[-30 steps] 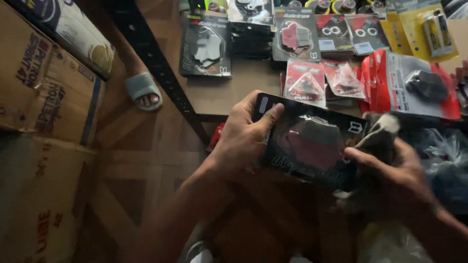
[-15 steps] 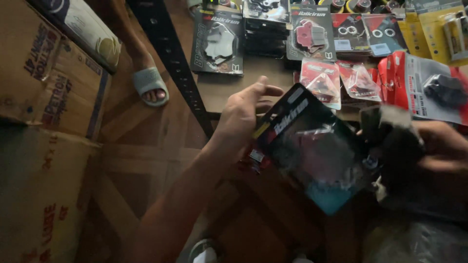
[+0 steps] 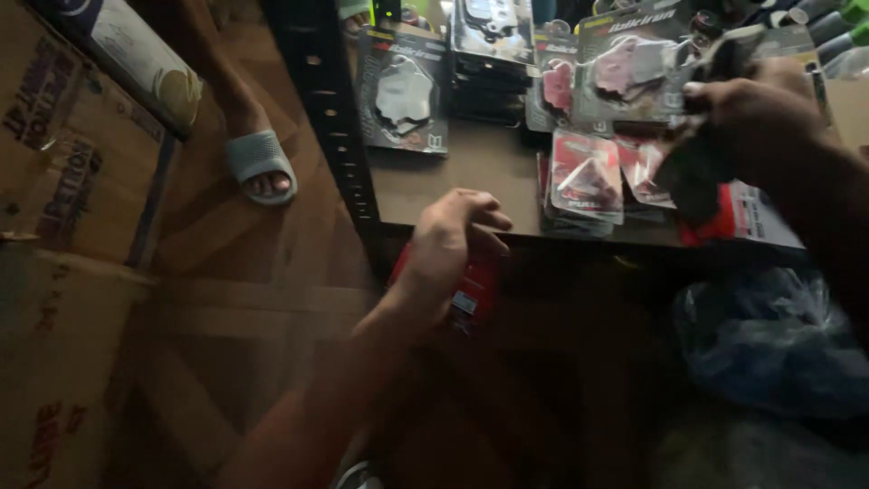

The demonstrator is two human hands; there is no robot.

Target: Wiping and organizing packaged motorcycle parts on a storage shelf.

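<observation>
Left hand [image 3: 453, 240] fingers curled loose, grasping nothing, hovering just above a red packet [image 3: 471, 294] under the shelf [image 3: 471, 167] edge. Right hand [image 3: 756, 113] fingers clenched on a clear blister pack [image 3: 634, 68] with a pinkish part, raised over the shelf. More red packs [image 3: 584, 177] lie below it. Sandalled foot [image 3: 261, 167] on the wooden floor [image 3: 226, 299], cardboard boxes [image 3: 54, 181] left.

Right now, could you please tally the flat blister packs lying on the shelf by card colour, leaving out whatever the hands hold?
Black-card packs: 3 (front one)
Red-card packs: 3 (front one)
Total: 6 plainly visible; the stack under the middle black pack is too dark to count.
</observation>
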